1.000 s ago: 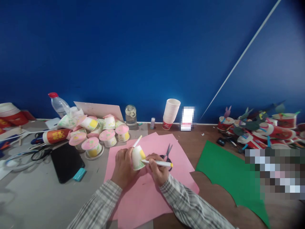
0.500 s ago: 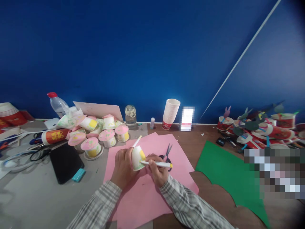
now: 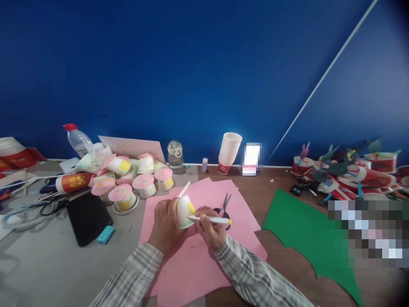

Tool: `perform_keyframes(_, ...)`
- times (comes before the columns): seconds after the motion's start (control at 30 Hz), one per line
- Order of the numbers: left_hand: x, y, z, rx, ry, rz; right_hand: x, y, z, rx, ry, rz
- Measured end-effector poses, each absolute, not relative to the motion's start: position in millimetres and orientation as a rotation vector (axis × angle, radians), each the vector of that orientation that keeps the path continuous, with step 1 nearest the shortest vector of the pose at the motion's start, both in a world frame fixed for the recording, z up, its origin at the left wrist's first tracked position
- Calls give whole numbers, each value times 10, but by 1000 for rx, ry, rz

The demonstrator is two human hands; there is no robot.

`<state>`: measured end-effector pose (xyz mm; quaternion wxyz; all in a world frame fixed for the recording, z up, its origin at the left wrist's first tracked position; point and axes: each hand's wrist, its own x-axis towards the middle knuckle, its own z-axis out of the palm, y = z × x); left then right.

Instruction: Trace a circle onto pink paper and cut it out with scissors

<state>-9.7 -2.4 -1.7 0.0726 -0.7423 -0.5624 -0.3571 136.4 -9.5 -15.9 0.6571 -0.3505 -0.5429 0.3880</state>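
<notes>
My left hand (image 3: pixel 168 221) is closed round a white paper cup (image 3: pixel 182 209), which tilts over the pink paper (image 3: pixel 191 273) and carries yellow and green colouring. In my right hand (image 3: pixel 211 226) is a white marker with a yellow end (image 3: pixel 212 220); its tip touches the cup's yellow patch. A slim white stick with a yellowish end (image 3: pixel 184 189) pokes up behind the left fingers; whether they grip it I cannot tell. Dark-handled scissors (image 3: pixel 226 204) lie on the pink paper just beyond my right hand, which partly covers the handles.
To the left are several pink-topped cups (image 3: pixel 143 183), a black tablet-like slab (image 3: pixel 89 219) and a turquoise block (image 3: pixel 105 234). Behind stand a glass jar (image 3: pixel 175 154) and a leaning cup stack (image 3: pixel 229 149). Green paper (image 3: pixel 306 238) lies right, near a pile of red cups (image 3: pixel 367 177).
</notes>
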Motion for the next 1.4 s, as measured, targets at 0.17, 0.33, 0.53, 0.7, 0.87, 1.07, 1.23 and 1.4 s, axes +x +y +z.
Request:
perform_keyframes(0.17, -101, -18, -28, -2231, -1695, -1076, 1382, -95, -166, -782, -1245, 901)
perform_keyframes(0.33, -106, -11, -35, -2220, -1691, -1083, 1386, -93, -170, -776, -1254, 894)
perform_keyframes(0.53, -103, -13, -30, -2213, -1677, -1083, 1384, -91, -164, -773, -1247, 914)
perform_keyframes(0.7, -106, -18, -28, -2231, -1695, -1084, 1382, -90, -162, -758, -1214, 949)
perform_keyframes(0.87, -109, -15, -35, -2219, -1700, -1080, 1384, -96, -149, -765, -1231, 925)
perform_keyframes(1.07, -113, -5, -56, -2217, -1692, -1068, 1376, -81, -174, -750, -1186, 950)
perform_keyframes(1.23, -113, -12, -44, -2218, -1686, -1068, 1367, -73, -186, -747, -1175, 935)
perform_keyframes(1.4, -109, -14, -38, -2204, -1705, -1071, 1360, -77, -181, -742, -1182, 940)
